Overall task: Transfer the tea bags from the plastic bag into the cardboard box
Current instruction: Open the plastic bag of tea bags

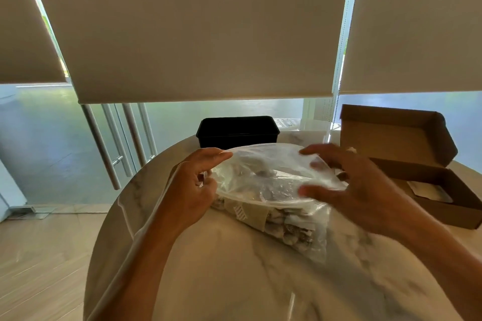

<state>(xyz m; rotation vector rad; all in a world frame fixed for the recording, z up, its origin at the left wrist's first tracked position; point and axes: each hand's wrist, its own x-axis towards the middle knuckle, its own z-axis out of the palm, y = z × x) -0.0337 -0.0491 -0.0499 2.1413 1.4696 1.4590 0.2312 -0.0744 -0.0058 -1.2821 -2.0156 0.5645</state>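
A clear plastic bag [268, 180] full of tea bags [289, 227] lies on the round marble table [234, 268]. Its mouth is held wide between both hands. My left hand [193, 190] pinches the bag's left rim. On the right rim, my right hand [349, 185] has its fingers spread over the plastic and its thumb under the lower edge. An open brown cardboard box [443, 200] stands to the right with its lid up; a pale packet [430, 191] lies inside it.
A black rectangular tub [237, 130] stands at the table's far edge behind the bag. White objects [310, 133] sit between the tub and the box. Roller blinds hang over the windows beyond. Wooden floor lies to the left of the table.
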